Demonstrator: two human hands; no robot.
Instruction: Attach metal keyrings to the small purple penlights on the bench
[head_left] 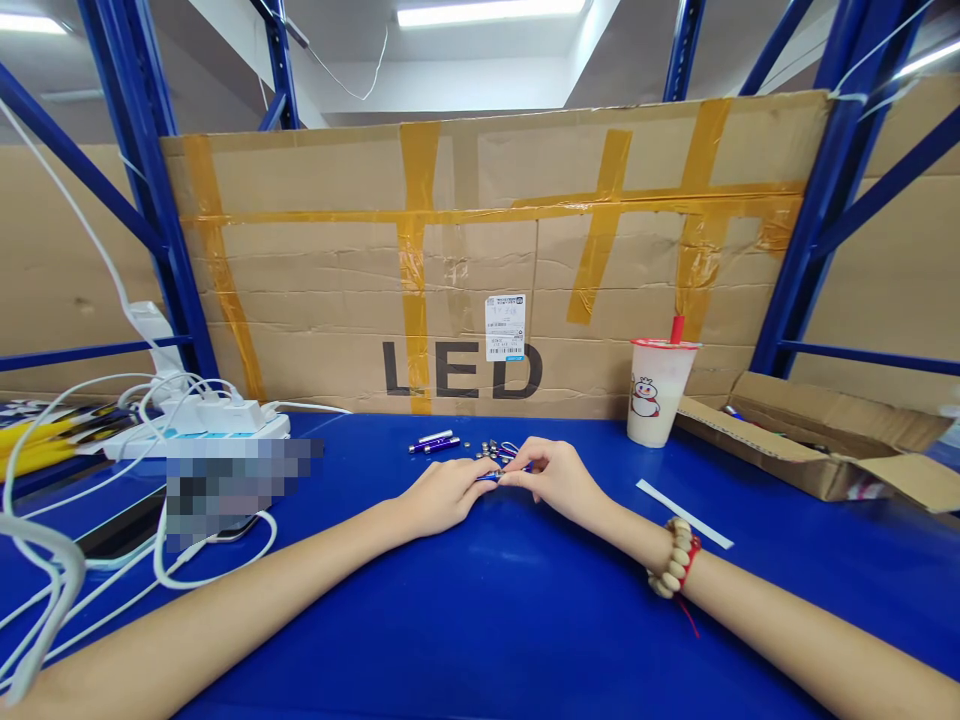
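Both hands meet at the middle of the blue table, fingertips pinched together. My left hand (444, 496) is closed on a small shiny blue metal tube (491, 477), most of it hidden by fingers. My right hand (553, 478) pinches at the same tube from the other side; whether it also holds a tiny part I cannot make out. Just beyond the fingertips lie several small silvery round pieces (489, 449) and a thin looped cord (509, 449). Several slim tubes, blue-purple and silver (435, 443), lie a little farther left.
At right stand a drink cup (660, 395) with a red straw and an open cardboard box (814, 440); a white strip (684, 513) lies before them. A power strip (217, 432), white cables and a phone (124, 530) crowd the left. A taped cardboard sheet (337, 290) closes off the back.
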